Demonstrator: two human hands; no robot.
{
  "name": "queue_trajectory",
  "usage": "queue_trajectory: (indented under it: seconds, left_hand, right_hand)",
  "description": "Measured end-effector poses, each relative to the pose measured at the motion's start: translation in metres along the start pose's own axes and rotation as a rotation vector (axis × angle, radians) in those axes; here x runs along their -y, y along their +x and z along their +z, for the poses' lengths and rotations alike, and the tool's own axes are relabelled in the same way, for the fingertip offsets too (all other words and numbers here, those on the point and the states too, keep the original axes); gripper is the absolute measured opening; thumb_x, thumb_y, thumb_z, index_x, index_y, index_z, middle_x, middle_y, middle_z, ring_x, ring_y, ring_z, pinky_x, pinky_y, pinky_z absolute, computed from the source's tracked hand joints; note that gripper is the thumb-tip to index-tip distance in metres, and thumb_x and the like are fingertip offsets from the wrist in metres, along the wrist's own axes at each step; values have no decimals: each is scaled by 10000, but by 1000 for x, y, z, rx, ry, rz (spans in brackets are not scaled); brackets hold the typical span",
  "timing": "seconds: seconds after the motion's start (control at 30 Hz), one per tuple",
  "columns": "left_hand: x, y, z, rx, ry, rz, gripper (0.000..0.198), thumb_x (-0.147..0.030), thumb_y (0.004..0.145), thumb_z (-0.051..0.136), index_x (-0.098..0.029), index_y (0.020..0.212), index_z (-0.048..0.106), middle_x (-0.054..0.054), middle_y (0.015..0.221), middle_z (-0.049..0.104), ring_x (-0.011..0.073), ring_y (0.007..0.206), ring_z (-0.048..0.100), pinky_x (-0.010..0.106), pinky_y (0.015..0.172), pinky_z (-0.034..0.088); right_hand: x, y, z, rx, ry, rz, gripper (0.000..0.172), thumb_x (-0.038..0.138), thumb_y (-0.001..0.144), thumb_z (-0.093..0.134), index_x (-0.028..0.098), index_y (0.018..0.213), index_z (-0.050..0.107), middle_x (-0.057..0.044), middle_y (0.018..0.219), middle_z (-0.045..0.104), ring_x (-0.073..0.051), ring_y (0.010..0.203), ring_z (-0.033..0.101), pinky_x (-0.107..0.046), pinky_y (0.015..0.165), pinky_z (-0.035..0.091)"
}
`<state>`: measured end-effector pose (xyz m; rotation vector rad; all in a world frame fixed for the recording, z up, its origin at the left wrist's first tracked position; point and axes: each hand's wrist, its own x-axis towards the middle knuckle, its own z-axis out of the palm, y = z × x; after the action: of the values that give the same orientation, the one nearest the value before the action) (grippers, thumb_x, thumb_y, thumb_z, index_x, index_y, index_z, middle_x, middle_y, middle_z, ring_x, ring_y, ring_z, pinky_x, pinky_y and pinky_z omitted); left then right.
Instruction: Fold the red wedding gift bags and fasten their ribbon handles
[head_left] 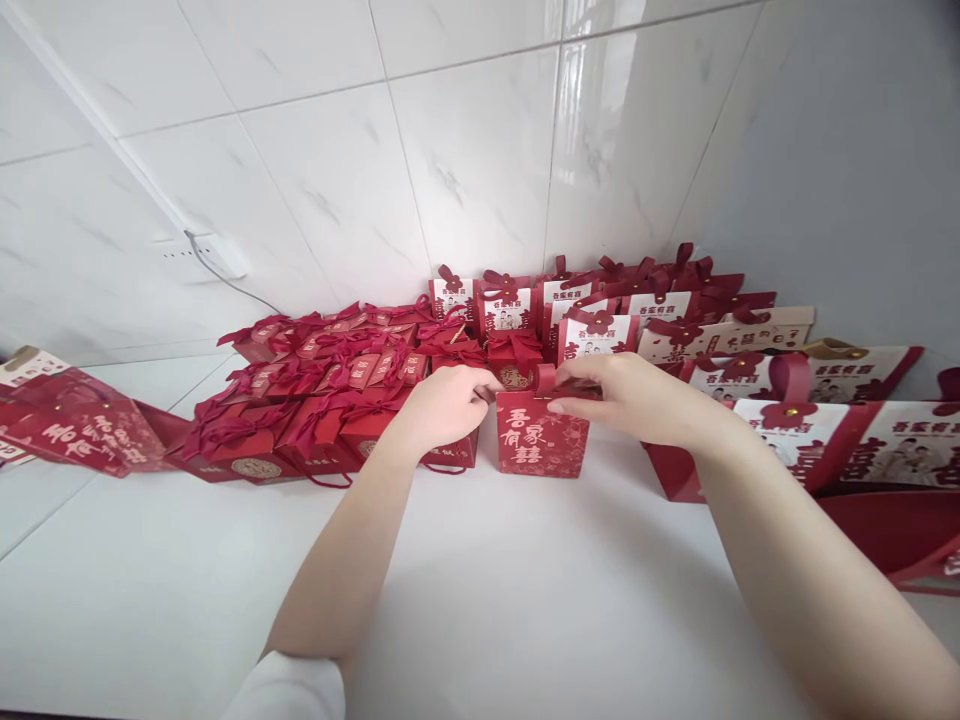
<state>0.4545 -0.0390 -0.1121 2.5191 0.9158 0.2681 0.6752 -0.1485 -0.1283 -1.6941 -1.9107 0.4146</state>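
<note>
A red gift box (536, 440) with white Chinese lettering and a ribbon loop on top stands upright on the white surface in front of me. My right hand (619, 395) pinches its upper right edge, thumb on the front and fingers behind. At the upper left corner, my left hand (450, 408) is closed, its fingertips against the box edge and partly hidden. Just behind stands another red box (516, 368) with a bow. Beyond it is a red and white gift bag (598, 340) with a flower-shaped clasp.
Rows of red boxes with bows (315, 430) are packed together on the left. Several red and white gift bags (791, 425) stand on the right. A tilted red bag (82, 420) is at far left. A marbled tile wall (322, 170) with a socket (214, 258) and cable rises behind.
</note>
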Motion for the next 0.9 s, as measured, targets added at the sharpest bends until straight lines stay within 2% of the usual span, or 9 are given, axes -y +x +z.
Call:
queue_trajectory:
  seconds: [0.13,0.23,0.3,0.43,0.5,0.6,0.73,0.8,0.9]
  left_hand:
    - [-3,-1,2,-9,-49,25,332,-170,779,426,-256,838,742,20,820,736,196,697,640,281,604,435]
    - [-6,0,5,58,-99,38,311,-184,778,440,-245,789,745,17,756,722,184,633,615,278,573,422]
    - [-10,0,5,120,-151,89,334,-169,772,447,-249,828,766,11,833,743,182,691,638,274,620,451]
    - [-19,-4,3,469,-226,238,454,-144,776,489,-335,1096,746,-31,1100,739,170,882,678,249,748,493]
    - [-20,-5,4,564,-218,276,432,-165,806,502,-348,1123,733,-36,1155,725,175,1002,670,248,829,490]
    - [-17,-4,6,484,-149,206,335,-240,863,479,-299,1032,762,-2,1119,732,188,966,679,261,805,489]
    - [-7,-2,4,281,-81,86,311,-339,875,504,-273,1083,725,30,1092,719,206,920,671,274,747,477]
    - [-4,-2,2,226,-81,65,315,-363,878,514,-271,1113,704,33,1126,706,213,980,657,278,784,470]
    - [-4,-2,0,147,-122,35,282,-418,895,500,-240,962,709,34,1006,717,202,877,654,287,740,467]
  right_hand:
    - [-1,3,2,-165,-73,-33,111,272,833,589,257,804,695,-23,789,672,-195,699,611,-340,637,456]
    - [-4,4,3,-88,-39,22,117,251,823,574,259,765,675,4,699,669,-183,628,606,-329,573,454]
    - [-5,2,3,-41,22,12,130,250,823,570,273,874,687,1,833,727,-209,751,670,-345,656,512]
    - [-5,-2,1,113,98,-61,498,251,798,608,319,1291,586,-14,1309,649,-277,1176,621,-413,963,503]
    - [-3,-3,0,173,128,-35,476,253,835,560,316,1306,582,-13,1324,640,-282,1198,609,-424,996,488]
    - [0,-2,-3,143,156,15,283,321,916,456,300,1052,704,-13,1090,732,-274,1019,675,-407,881,527]
    - [3,-3,-5,131,110,36,269,479,855,583,261,735,683,-19,702,681,-227,656,628,-349,582,477]
    - [3,-3,-5,129,52,61,248,444,827,621,251,675,655,-5,615,631,-195,567,568,-333,518,419]
    - [2,-2,-7,63,1,103,199,343,848,570,259,708,683,8,644,660,-183,575,566,-334,536,417]
